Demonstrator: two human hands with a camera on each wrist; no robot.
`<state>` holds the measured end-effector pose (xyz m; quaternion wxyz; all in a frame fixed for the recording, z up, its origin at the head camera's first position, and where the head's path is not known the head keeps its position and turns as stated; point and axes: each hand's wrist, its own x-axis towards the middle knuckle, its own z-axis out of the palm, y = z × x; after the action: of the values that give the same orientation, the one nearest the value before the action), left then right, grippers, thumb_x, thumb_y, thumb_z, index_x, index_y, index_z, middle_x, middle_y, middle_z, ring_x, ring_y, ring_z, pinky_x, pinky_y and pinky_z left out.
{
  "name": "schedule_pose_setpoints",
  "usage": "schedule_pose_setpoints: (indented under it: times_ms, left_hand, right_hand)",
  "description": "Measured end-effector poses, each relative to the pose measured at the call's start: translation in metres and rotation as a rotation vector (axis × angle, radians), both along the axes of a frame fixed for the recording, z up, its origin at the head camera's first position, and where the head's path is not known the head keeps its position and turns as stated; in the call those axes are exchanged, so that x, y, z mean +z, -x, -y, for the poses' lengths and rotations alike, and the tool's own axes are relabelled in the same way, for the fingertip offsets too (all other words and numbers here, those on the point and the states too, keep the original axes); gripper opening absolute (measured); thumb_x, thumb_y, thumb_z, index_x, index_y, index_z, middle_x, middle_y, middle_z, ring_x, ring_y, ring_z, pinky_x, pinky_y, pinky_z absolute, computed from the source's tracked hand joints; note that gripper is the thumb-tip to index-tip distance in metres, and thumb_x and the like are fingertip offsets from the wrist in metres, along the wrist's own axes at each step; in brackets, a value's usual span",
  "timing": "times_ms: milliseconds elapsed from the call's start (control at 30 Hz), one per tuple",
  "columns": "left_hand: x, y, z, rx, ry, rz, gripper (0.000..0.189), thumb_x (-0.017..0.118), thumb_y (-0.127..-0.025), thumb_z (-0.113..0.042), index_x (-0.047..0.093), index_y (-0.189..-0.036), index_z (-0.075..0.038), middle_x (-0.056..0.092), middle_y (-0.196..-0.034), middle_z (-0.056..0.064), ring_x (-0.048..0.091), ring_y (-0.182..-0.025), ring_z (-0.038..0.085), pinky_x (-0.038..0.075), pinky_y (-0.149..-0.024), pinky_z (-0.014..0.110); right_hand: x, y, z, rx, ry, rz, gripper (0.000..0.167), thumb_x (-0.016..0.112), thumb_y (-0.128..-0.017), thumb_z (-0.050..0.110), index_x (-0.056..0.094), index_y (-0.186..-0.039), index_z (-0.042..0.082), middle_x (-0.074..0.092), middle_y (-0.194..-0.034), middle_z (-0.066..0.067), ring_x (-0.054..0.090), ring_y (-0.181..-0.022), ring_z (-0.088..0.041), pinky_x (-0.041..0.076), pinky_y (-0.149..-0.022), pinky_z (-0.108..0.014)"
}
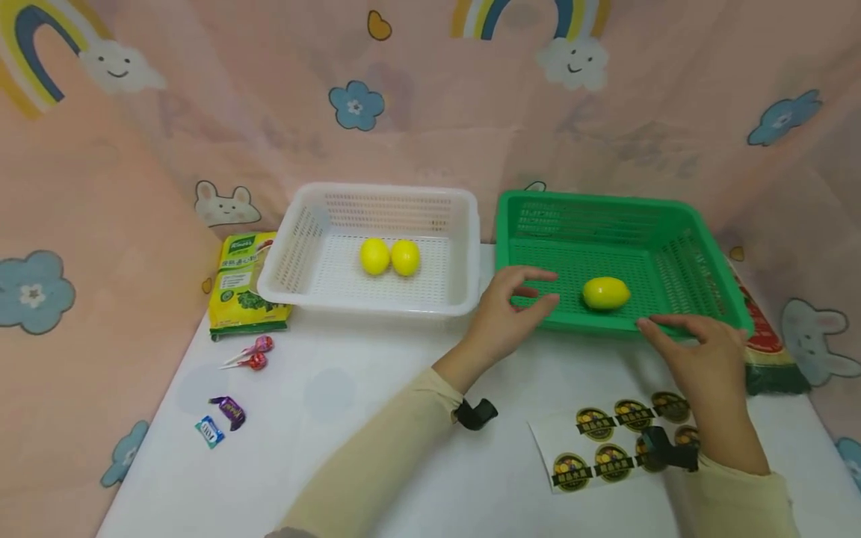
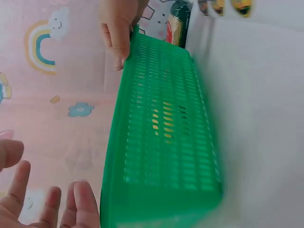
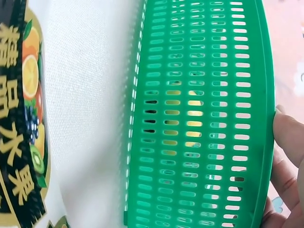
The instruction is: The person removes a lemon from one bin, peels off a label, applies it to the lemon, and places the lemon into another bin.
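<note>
A green basket [image 1: 706,258] stands at the back right with a lemon [image 1: 605,293] lying in it near the front. My right hand [image 1: 702,359] grips its front rim toward the right corner, thumb and fingers at the edge in the right wrist view. Over the basket's front left part is my left hand [image 1: 511,310], its fingers parted and holding nothing. In the left wrist view those fingers [image 2: 52,204] show beside the rim. Through the slots of the green wall [image 3: 190,57], yellow of the lemon shows.
Left of the green basket stands a white basket [image 1: 370,302] with two lemons [image 1: 390,258]. A yellow packet [image 1: 245,288], lollipops [image 1: 255,351] and wrapped sweets [image 1: 225,418] lie at the left. A sticker sheet [image 1: 545,433] lies in front; a red-and-green bag [image 1: 773,366] is at the right.
</note>
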<state>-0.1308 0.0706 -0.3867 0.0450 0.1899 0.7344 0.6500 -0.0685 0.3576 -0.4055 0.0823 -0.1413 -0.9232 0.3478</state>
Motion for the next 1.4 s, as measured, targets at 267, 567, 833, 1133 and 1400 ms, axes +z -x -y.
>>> schedule_pose_setpoints:
  times_ms: [267, 567, 833, 1133, 1400]
  left_hand:
    - [-0.031, -0.052, 0.056, 0.206, 0.011, -0.161, 0.027, 0.071, -0.100, -0.013, 0.072, -0.126, -0.009, 0.057, -0.142, 0.009, 0.056, -0.128, 0.025, 0.049, -0.101, 0.059]
    - [-0.029, -0.055, 0.133, 0.381, 0.079, -0.223, 0.032, 0.075, -0.096, -0.011, 0.071, -0.128, -0.011, 0.056, -0.143, 0.008, 0.054, -0.129, 0.029, 0.046, -0.099, 0.056]
    - [-0.006, -0.024, 0.177, 0.428, 0.129, -0.175, 0.036, 0.074, -0.099, -0.016, 0.068, -0.134, -0.009, 0.051, -0.148, 0.013, 0.053, -0.124, 0.033, 0.045, -0.102, 0.058]
    - [0.041, 0.047, 0.203, 0.331, 0.390, -0.073, 0.044, 0.073, -0.101, -0.022, 0.063, -0.144, -0.014, 0.047, -0.150, 0.014, 0.055, -0.124, 0.041, 0.051, -0.099, 0.050]
    - [0.042, 0.118, 0.210, 0.183, 0.807, 0.112, 0.056, 0.072, -0.102, -0.031, 0.055, -0.153, -0.017, 0.035, -0.164, 0.018, 0.044, -0.143, 0.038, 0.042, -0.114, 0.055]
  right_hand:
    - [-0.003, 0.003, -0.005, -0.010, 0.027, 0.020, 0.061, 0.070, -0.103, 0.045, 0.065, -0.140, -0.003, 0.048, -0.153, -0.033, 0.018, -0.152, -0.058, -0.008, -0.123, -0.067]
    - [0.020, 0.011, 0.043, 0.082, 0.056, -0.140, 0.056, 0.067, -0.106, 0.032, 0.056, -0.151, 0.001, 0.040, -0.161, -0.028, 0.024, -0.150, -0.055, 0.013, -0.117, -0.078]
    - [0.031, 0.043, 0.165, 0.313, 0.185, -0.219, 0.049, 0.078, -0.099, 0.024, 0.065, -0.143, 0.006, 0.038, -0.164, -0.018, 0.030, -0.151, -0.044, 0.032, -0.116, -0.069]
    - [0.000, 0.053, 0.244, 0.325, 0.047, -0.199, 0.037, 0.089, -0.089, 0.035, 0.082, -0.118, 0.014, 0.045, -0.160, -0.017, 0.033, -0.147, -0.048, 0.039, -0.113, -0.065]
    - [-0.016, 0.054, 0.255, 0.317, 0.026, -0.186, 0.026, 0.091, -0.087, 0.036, 0.085, -0.098, 0.013, 0.046, -0.160, -0.017, 0.032, -0.149, -0.045, 0.038, -0.117, -0.061]
